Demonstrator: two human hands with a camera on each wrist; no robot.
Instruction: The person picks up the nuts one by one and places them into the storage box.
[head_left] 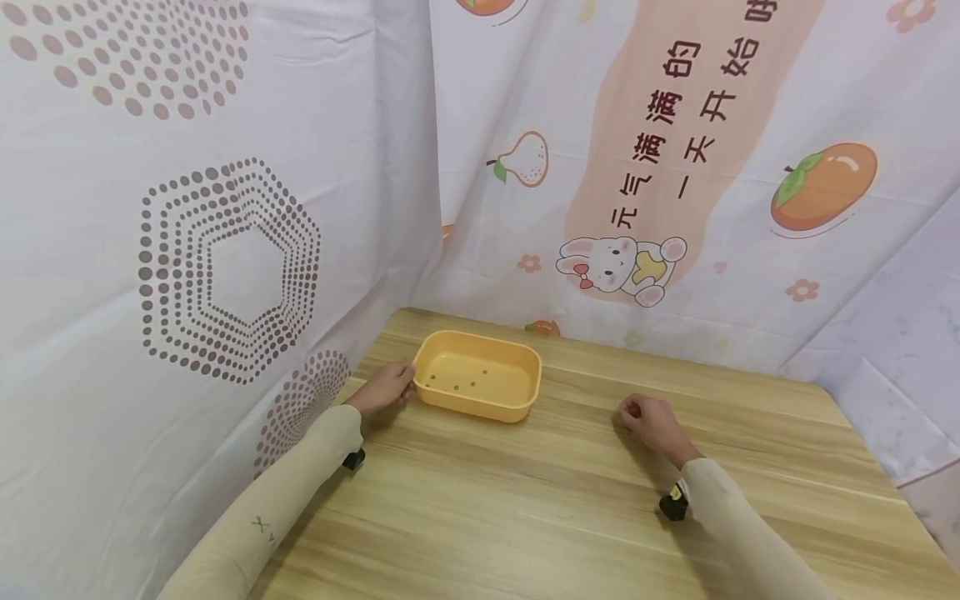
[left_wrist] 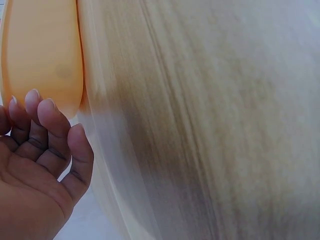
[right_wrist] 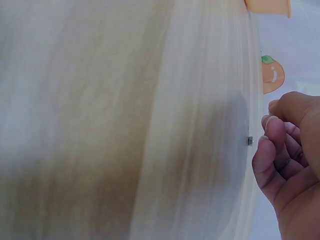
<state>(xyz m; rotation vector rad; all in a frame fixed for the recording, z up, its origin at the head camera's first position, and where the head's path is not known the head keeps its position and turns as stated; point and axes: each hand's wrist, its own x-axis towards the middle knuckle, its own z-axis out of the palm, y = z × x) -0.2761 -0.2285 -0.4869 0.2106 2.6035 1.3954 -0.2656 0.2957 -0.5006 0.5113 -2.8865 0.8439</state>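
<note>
A yellow plastic basin (head_left: 480, 408) sits toward the back left of the table, with several tiny dark pieces (head_left: 456, 387) scattered on its floor. At the basin's left end, my left hand (head_left: 384, 386) holds the rim between thumb and curled fingers. In the left wrist view its fingertips (left_wrist: 48, 103) overlap the basin's end wall (left_wrist: 42, 50). Right of the basin, my right hand (head_left: 651, 423) hovers low with bent fingers, thumb and index tips close together. A small metallic, nut-like piece (right_wrist: 250, 141) lies on the table just off the fingertips (right_wrist: 265, 142).
The wood-grain table (head_left: 487, 517) runs up to a printed cloth (head_left: 480, 292) at the back. Another cloth (head_left: 360, 250) hangs close along the left side, beside my left arm. A small black device (head_left: 673, 503) sits at my right wrist.
</note>
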